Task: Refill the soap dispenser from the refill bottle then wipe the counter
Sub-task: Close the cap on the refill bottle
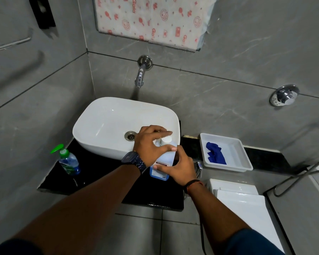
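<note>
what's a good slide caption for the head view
Left hand on the refill bottle cap, right hand steadying its body, soap dispenser waiting at left.

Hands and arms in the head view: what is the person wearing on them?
The left hand has a dark blue wristwatch with a link band on its wrist. The right hand has a thin black and red wristband. Both forearms are bare; dark blue sleeves begin near the elbows.

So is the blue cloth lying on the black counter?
No, the blue cloth sits inside the white tray, off to the right of the sink.
</note>
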`<action>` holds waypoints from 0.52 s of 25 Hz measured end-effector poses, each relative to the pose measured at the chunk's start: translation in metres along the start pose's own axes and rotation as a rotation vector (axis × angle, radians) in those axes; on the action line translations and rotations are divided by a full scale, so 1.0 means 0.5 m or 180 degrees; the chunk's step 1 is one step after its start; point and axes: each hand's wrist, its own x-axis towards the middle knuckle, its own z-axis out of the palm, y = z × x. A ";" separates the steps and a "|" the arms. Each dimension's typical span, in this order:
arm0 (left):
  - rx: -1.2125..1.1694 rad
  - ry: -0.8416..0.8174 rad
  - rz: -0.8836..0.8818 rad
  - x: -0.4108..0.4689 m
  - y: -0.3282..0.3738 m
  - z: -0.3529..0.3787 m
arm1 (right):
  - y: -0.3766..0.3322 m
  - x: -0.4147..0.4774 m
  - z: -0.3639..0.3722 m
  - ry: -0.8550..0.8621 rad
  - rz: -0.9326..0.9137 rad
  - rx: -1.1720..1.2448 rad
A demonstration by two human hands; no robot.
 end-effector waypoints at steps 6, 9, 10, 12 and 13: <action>-0.0132 -0.0040 -0.0128 0.002 -0.020 -0.017 | -0.005 0.011 -0.012 0.0066 0.0071 0.0042; 0.0020 -0.0142 -0.0044 0.008 -0.001 -0.015 | -0.015 0.016 -0.010 0.0015 0.0024 0.0012; 0.0099 -0.0219 -0.0101 0.014 0.005 -0.014 | -0.019 0.018 -0.008 -0.0004 0.0005 0.0004; 0.0224 -0.0399 -0.0233 0.029 0.008 -0.012 | -0.026 0.021 -0.005 -0.0049 -0.0023 -0.0018; 0.0208 -0.0438 -0.0318 0.036 0.004 -0.014 | -0.028 0.023 -0.004 -0.0060 -0.0028 -0.0029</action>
